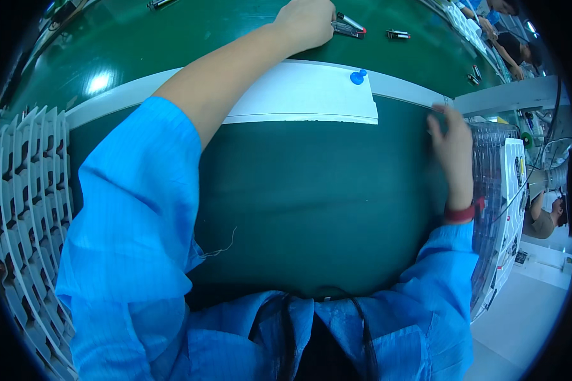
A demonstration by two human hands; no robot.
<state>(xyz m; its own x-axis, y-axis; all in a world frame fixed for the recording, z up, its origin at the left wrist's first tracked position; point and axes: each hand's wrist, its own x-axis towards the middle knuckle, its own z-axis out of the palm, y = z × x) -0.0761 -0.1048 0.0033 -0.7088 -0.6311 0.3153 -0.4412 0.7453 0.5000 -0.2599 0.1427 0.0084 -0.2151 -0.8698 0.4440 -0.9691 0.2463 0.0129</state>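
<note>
My left hand (305, 24) reaches far forward over the green surface beyond the white rail. Its fingers are curled closed at the left ends of a pair of small pen-shaped parts (349, 28), black and silver with red tips; the fingertips are partly hidden. At the right, my right hand (452, 140) is raised near the rail's right end, slightly blurred, fingers apart and holding nothing. Under my left forearm lie white paper sheets (299, 95) along the rail. A blue knobbed pin or suction cup (358, 77) rests on their right end.
More pen-shaped parts (398, 34) lie farther right on the green surface. White slotted trays (32, 190) stand stacked at my left. Clear plastic trays (489, 165) and a white tray with parts (510, 209) stand at my right. People sit at the far right.
</note>
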